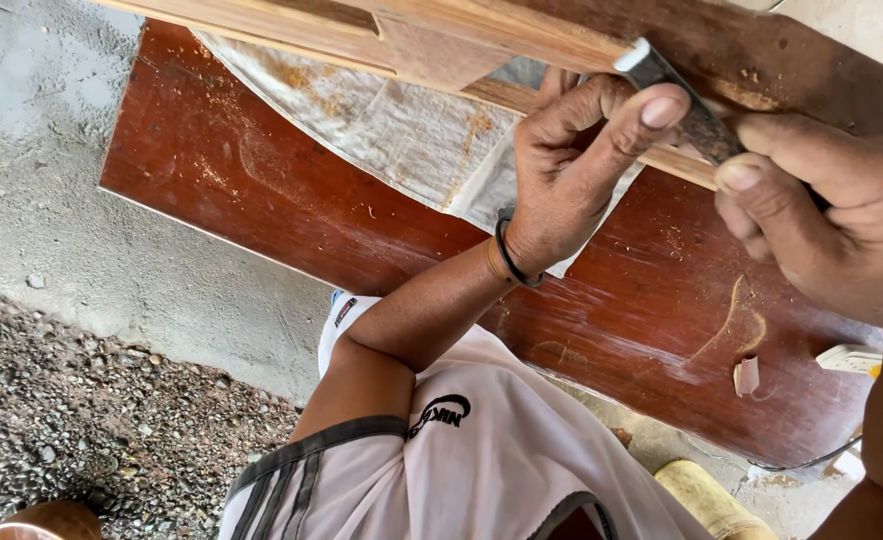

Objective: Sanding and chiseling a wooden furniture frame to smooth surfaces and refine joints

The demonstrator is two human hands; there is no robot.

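A chisel (699,122) with a dark metal blade has its light tip against a pale wooden piece (411,30) at the top of the view. My left hand (571,170), a black band at its wrist, pinches the blade, with the thumb laid along it and the fingers curled beneath. My right hand (821,220) grips the chisel's rear end from the right, and the handle is hidden in the fist. A thin wooden strip (676,160) runs under both hands.
A red-brown varnished board (261,190) dusted with sawdust lies beneath, with a white woven sack (401,130) on it. A wood chip (746,375) and a white object (846,358) sit at the right. Concrete floor (41,150) and gravel (81,420) are on the left.
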